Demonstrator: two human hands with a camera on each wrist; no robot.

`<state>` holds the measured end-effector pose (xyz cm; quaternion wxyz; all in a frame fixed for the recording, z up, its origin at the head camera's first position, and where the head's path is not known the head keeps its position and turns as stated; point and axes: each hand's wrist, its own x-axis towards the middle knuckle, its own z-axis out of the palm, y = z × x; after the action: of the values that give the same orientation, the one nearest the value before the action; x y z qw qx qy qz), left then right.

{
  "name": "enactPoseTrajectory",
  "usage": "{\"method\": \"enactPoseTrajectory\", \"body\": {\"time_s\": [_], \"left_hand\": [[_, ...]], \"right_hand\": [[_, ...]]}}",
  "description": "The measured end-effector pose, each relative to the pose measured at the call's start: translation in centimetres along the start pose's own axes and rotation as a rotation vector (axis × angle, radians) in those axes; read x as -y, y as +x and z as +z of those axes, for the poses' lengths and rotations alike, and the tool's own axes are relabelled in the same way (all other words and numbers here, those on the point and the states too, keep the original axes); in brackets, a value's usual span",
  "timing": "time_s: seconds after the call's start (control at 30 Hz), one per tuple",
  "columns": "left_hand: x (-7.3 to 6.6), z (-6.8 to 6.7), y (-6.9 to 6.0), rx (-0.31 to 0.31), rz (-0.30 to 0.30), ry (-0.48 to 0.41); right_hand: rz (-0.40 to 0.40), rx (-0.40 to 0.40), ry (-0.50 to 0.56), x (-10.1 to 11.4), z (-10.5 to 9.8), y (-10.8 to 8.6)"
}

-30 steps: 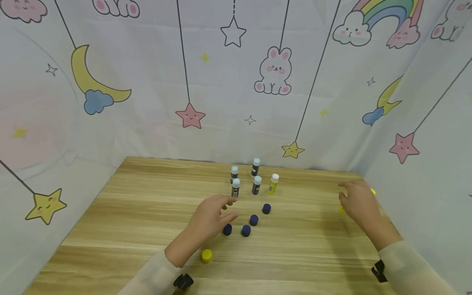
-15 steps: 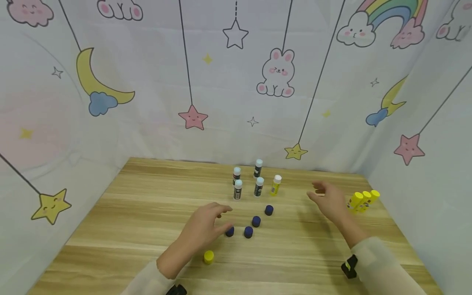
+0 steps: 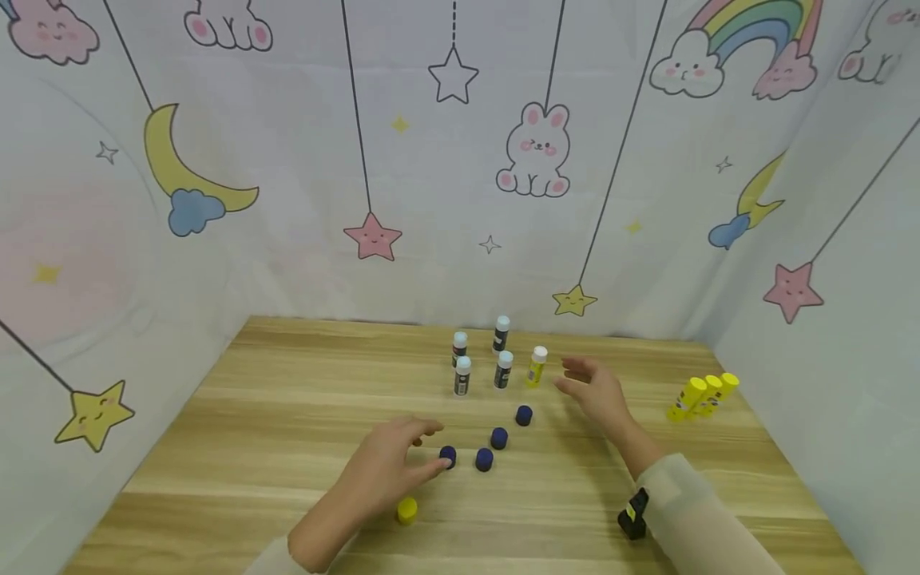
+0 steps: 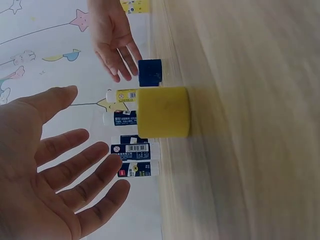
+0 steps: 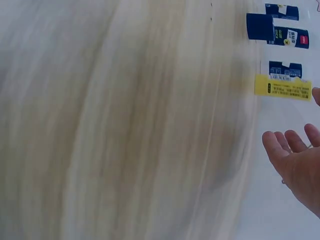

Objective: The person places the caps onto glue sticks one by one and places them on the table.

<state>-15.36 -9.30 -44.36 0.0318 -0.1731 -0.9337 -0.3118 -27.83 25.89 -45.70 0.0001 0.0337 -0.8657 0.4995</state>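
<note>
My right hand [image 3: 598, 399] is just right of an uncapped yellow glue stick [image 3: 536, 369], fingers extended and holding nothing. That glue stick stands upright with its white top showing. Beside it, several uncapped navy glue sticks [image 3: 502, 372] stand in a loose group. My left hand [image 3: 379, 463] hovers over the table with its fingers spread and nothing in its grasp. Its thumb overlaps a navy cap [image 3: 449, 455] in the head view; contact cannot be told. A yellow cap [image 4: 164, 112] looms large in front of the palm in the left wrist view.
More navy caps [image 3: 485, 459] lie in a loose row across the middle of the wooden table [image 3: 287, 399]. Three capped yellow glue sticks [image 3: 694, 395] stand together near the right edge. A printed white cloth [image 3: 431, 176] hangs behind and at both sides.
My right hand has moved left, from the yellow glue sticks at the right edge to beside the uncapped yellow one. My left hand has drawn slightly back toward the lower left.
</note>
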Motion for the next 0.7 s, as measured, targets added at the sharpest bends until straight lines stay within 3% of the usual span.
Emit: {"method": "enactPoseTrajectory", "body": {"time_s": [0.17, 0.43, 0.7], "left_hand": [[0.0, -0.2, -0.6, 0.032, 0.021, -0.005], [0.0, -0.4, -1.5, 0.116, -0.003, -0.001], [0.2, -0.1, -2.5, 0.158, 0.055, 0.073]], "right_hand": [[-0.016, 0.008, 0.080, -0.1, 1.3, 0.6], [-0.007, 0.021, 0.148, -0.1, 2.6, 1.4], [-0.007, 0.016, 0.144, -0.1, 3.6, 2.0]]}}
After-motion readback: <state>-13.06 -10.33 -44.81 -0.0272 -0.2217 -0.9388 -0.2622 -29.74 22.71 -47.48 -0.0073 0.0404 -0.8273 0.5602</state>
